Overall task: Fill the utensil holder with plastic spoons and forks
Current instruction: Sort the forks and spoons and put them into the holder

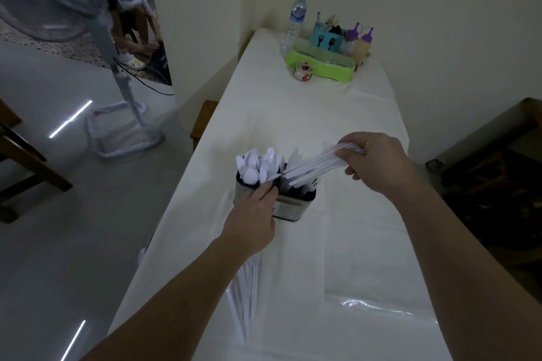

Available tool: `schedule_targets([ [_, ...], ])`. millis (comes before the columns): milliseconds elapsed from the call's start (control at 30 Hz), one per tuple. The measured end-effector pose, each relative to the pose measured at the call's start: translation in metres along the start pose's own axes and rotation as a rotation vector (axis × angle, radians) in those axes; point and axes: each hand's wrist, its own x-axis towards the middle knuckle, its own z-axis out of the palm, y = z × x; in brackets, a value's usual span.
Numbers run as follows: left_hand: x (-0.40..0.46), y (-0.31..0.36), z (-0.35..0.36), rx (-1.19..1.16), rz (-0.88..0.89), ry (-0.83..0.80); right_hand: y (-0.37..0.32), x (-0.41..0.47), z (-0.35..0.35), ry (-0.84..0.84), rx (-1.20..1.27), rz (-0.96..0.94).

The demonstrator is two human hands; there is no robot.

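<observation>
A metal utensil holder (289, 208) stands on the white table (366, 243). Its left compartment is packed with white plastic spoons (258, 163), bowls up. My left hand (253, 218) grips the holder's near left side, fingers at the rim. My right hand (378, 163) holds a bunch of white plastic forks (313, 165) by their handles, tilted, with the tine ends down in the right compartment. More white plastic utensils (245, 299) lie loose on the table under my left forearm.
At the table's far end stand a water bottle (296, 20), a green tray (321, 63), a teal caddy (327, 38), two sauce bottles (356, 42) and a small figurine (303, 70). A pedestal fan (88, 23) stands on the floor left, with a crouching person (132, 17) behind it.
</observation>
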Motion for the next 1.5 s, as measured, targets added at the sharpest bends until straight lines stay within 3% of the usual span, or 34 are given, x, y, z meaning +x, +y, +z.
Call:
schedule_targets([
  [133, -0.002, 0.002, -0.003, 0.182, -0.012, -0.03, -0.007, 0.008, 0.0, -0.022, -0.021, -0.005],
  [333, -0.004, 0.007, -0.004, 0.257, -0.081, -0.019, -0.002, 0.011, 0.001, -0.026, 0.052, 0.065],
  [800, 0.005, 0.011, -0.004, 0.125, -0.137, 0.014, 0.017, 0.008, -0.005, -0.081, 0.09, 0.067],
  [967, 0.01, 0.016, -0.006, -0.076, -0.233, 0.051, 0.025, 0.006, -0.007, -0.064, 0.129, 0.063],
  [1167, 0.014, 0.016, -0.009, -0.083, -0.222, 0.075, 0.032, 0.0, -0.001, -0.075, 0.182, 0.072],
  [1333, 0.008, 0.021, -0.005, -0.162, -0.261, 0.177, 0.031, 0.0, 0.0, -0.063, 0.189, 0.07],
  [1500, 0.003, 0.022, -0.002, 0.001, -0.185, 0.272, 0.033, 0.003, 0.001, -0.072, 0.173, 0.065],
])
